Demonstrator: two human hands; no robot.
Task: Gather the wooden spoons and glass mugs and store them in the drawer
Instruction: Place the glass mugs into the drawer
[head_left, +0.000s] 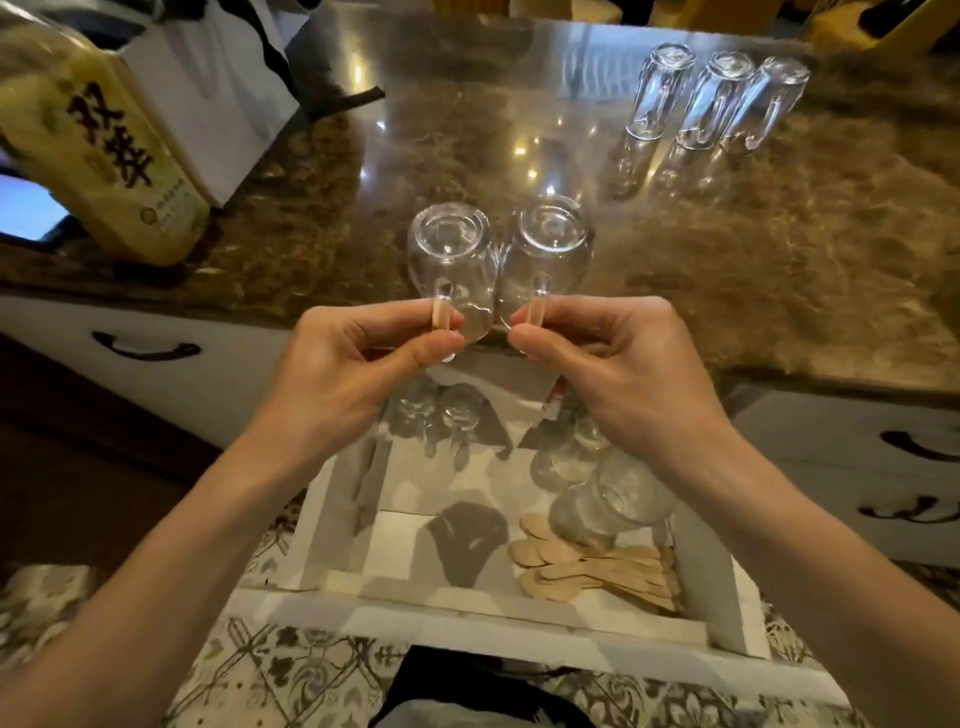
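From the head view, the left hand (358, 358) pinches the handle of one inverted glass mug (451, 260) between thumb and forefinger, and the right hand (613, 353) holds the handle of a second mug (551, 254) the same way; both hands are closed tight on the handles, the other fingers curled in. The two mugs hang base-up and appear to touch side by side, over the near edge of the desk (779, 260) and just beyond the open drawer (467, 618) below. To do this step well, it seems best to draw the mugs apart before lowering them, so the glass does not knock, and to set them in the bare left part of the drawer, clear of the mugs already lying at its far end and right side (613, 499). The wooden spoons (592, 566) lie heaped in the near right corner. Three more mugs (719, 98) stand inverted at the far right of the desk, well apart from both hands.
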